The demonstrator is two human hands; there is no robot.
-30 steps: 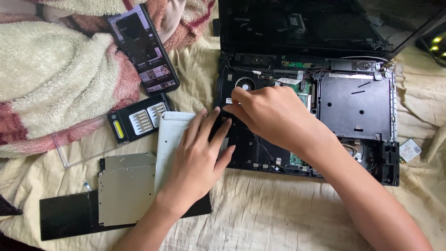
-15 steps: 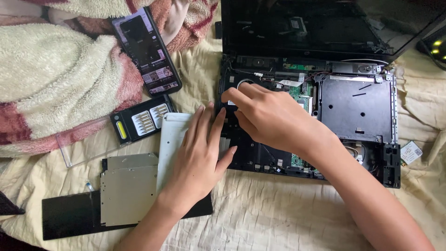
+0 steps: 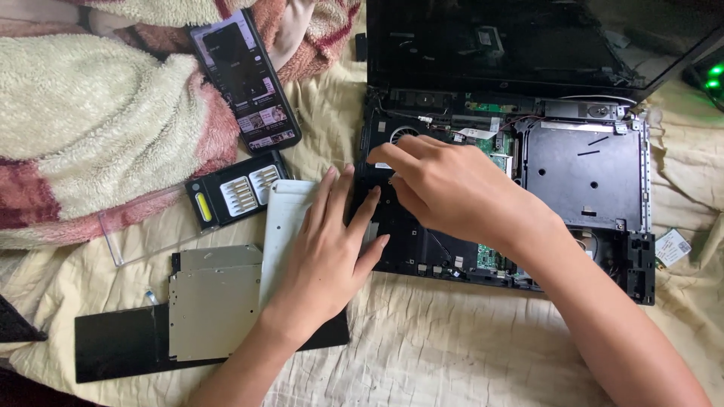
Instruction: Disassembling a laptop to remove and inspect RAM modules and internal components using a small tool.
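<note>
Cream bedsheet under everything, laptop (image 3: 520,196) opened up for stripping.

Its top cover and keyboard are off already, the board still in; my left hand (image 3: 324,256) lies flat, fingers spread, at its left edge, holding nothing. My right hand (image 3: 452,188) curls over the fan corner; whether those fingers pinch anything, I cannot tell.

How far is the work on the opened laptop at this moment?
Done: the laptop lies open with its inner board bare, and a grey drive and a white panel lie beside it. In hand: the left hand rests on the laptop's left edge, while the right hand reaches inside near the fan. Left: the board and fan remain in the case.
</note>
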